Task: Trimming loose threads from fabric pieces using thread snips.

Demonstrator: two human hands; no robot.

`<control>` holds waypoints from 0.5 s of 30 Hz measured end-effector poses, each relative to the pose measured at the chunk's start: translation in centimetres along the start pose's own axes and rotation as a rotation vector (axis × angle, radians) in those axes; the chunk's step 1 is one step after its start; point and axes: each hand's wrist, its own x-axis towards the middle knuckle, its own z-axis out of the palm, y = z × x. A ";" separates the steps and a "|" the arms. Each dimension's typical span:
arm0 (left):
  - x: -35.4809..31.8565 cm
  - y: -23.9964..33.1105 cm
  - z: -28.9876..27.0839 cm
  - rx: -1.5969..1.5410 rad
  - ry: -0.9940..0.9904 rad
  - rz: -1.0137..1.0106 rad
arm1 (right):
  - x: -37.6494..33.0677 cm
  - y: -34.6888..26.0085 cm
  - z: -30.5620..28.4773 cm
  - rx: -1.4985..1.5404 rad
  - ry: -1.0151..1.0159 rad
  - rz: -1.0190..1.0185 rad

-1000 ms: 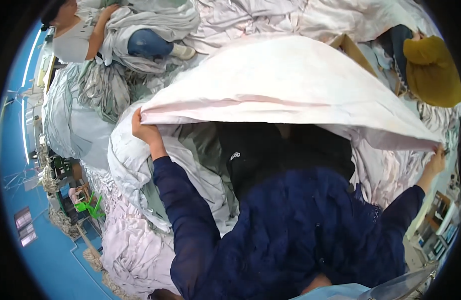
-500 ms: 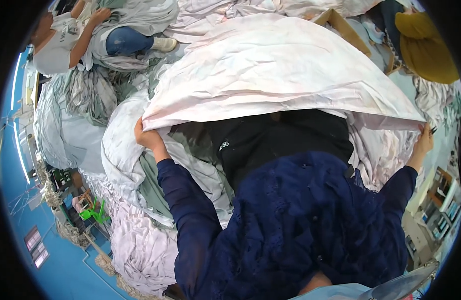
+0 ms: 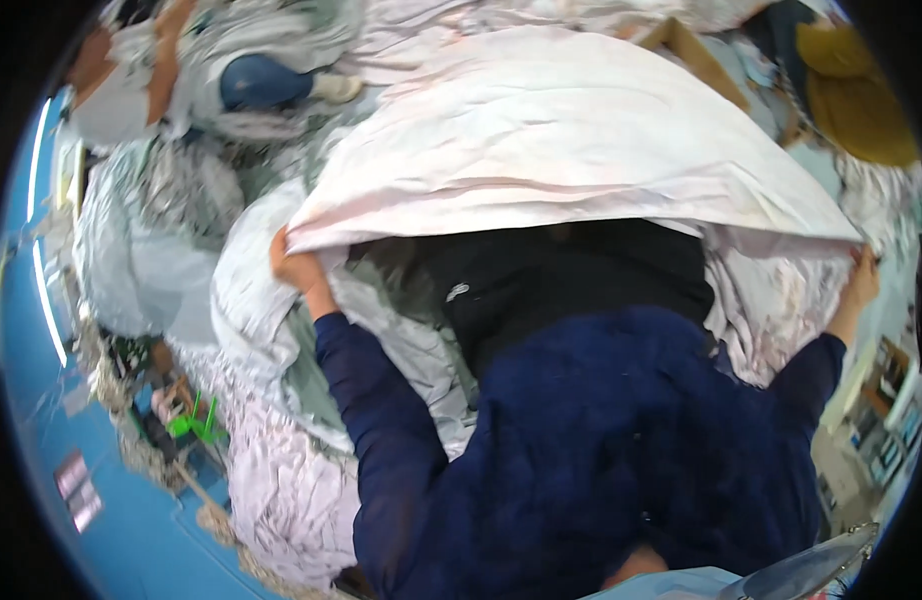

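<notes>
Head view, nearest first: a navy top (image 3: 601, 430) fills the lower middle of the frame, with black clothing (image 3: 571, 275) above it at the lap. From there the sleeved arms spread wide to either side. At centre left, the left hand (image 3: 299, 270) pinches one end of the near edge of a white, faintly pink-tinted cloth (image 3: 561, 130), fingers and thumb closed on the fabric. Far over at the right, the right hand (image 3: 861, 280) has the edge's other end; its fingers seem bent onto the cloth, though blur leaves their exact grip unclear. Such a wide hold probably serves to draw the edge straight — it runs nearly level between the hands, while the rest of the cloth bellies out across the upper middle. Beside the left forearm lies a heap of white and grey-green fabric (image 3: 256, 300), with pinkish crumpled cloth (image 3: 286, 490) below it, perhaps put there to be within arm's reach. Farther off, a co-worker's blue trouser leg (image 3: 261, 82) shows at upper left, another person's mustard garment (image 3: 861, 110) at upper right, and a green plastic object (image 3: 194, 425) near the blue floor (image 3: 131, 540) at lower left.
</notes>
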 end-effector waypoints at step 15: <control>-2.2 17.3 1.4 -0.373 -0.596 -0.107 | -9.3 -4.6 3.4 0.108 -0.028 0.043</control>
